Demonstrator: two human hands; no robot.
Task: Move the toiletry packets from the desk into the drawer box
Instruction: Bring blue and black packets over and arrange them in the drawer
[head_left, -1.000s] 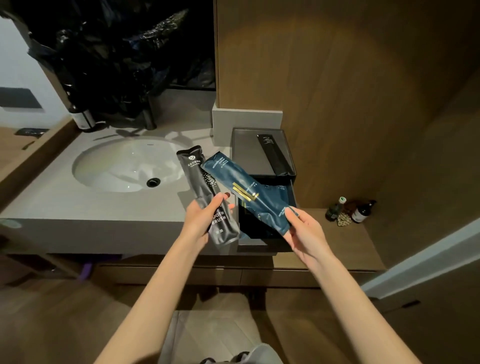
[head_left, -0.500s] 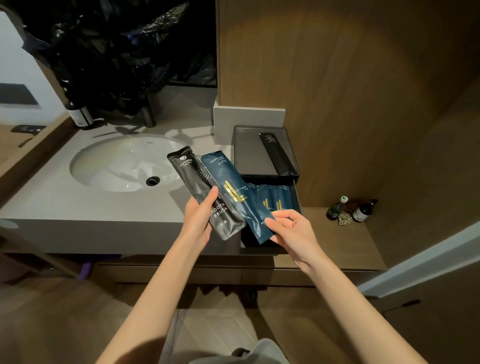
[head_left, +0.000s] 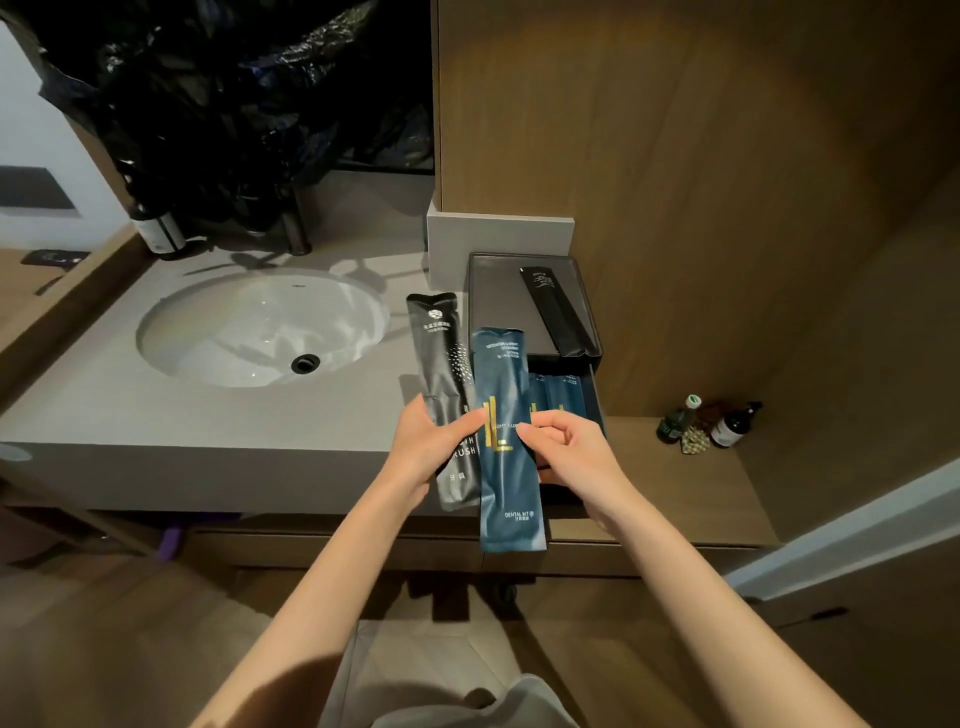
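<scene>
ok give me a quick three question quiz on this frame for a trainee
1. True or false: the drawer of the drawer box is shut.
2. What lies on top of the box? A) a black packet B) a bottle C) a blue packet
3. Fill in: the left hand grips the black toothbrush packet; the right hand pinches the ____ dental kit packet.
Key: 1 false, it is pulled open; 2 A; 3 blue.
</scene>
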